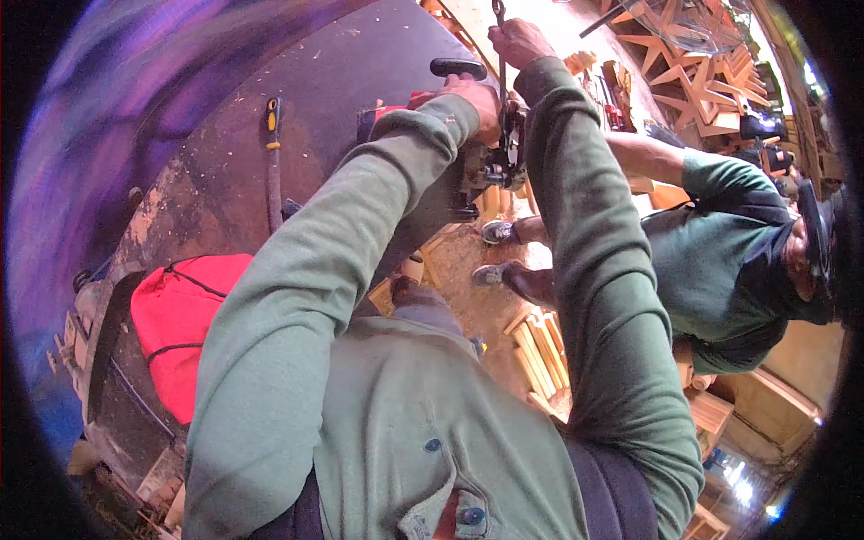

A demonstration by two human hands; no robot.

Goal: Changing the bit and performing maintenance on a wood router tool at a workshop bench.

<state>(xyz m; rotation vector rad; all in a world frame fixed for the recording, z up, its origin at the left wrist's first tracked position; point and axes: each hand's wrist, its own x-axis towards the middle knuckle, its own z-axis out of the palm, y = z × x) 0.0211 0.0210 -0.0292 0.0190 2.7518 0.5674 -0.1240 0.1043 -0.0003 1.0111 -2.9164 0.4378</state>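
Beyond my outstretched arms, my left hand (472,94) is closed over a red power tool (392,112) with a black bar-shaped handle (458,68). My sleeve hides much of that tool. Just to the right, my right hand (523,42) grips a dark metal wrench (499,11), whose ring end sticks up past my fingers. The wrench's long shank runs down beside my left hand. Dark metal machine parts (493,166) show between my forearms.
A hammer-like tool with a yellow and black grip (273,124) lies on the dark tabletop (351,54). At lower left is a red bag (180,315). Another person (720,261) is at right, near wooden star shapes (697,85). Wood strips (540,346) lie below.
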